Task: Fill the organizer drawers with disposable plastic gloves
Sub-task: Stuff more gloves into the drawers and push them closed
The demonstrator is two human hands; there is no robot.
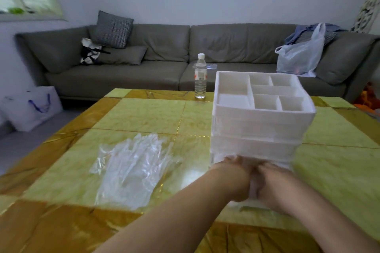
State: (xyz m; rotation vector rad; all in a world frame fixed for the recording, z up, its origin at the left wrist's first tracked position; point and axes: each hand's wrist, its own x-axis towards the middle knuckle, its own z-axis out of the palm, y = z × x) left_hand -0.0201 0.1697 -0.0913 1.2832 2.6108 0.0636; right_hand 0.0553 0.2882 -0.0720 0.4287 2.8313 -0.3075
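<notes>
A white organizer [261,121] with a compartmented top and stacked drawers stands on the green and gold table [144,113]. Several clear plastic gloves [129,168] lie in a loose pile to its left. My left hand [232,178] and my right hand [275,185] are close together at the organizer's lowest front drawer, which looks pulled out toward me. Between them sits crumpled clear plastic [253,187], apparently gloves. The image is blurred, so the exact finger hold is unclear.
A water bottle [200,77] stands on the far side of the table, left of the organizer. Behind is a grey sofa [164,51] with cushions and a white plastic bag [298,57]. A white shopping bag [30,107] sits on the floor at left.
</notes>
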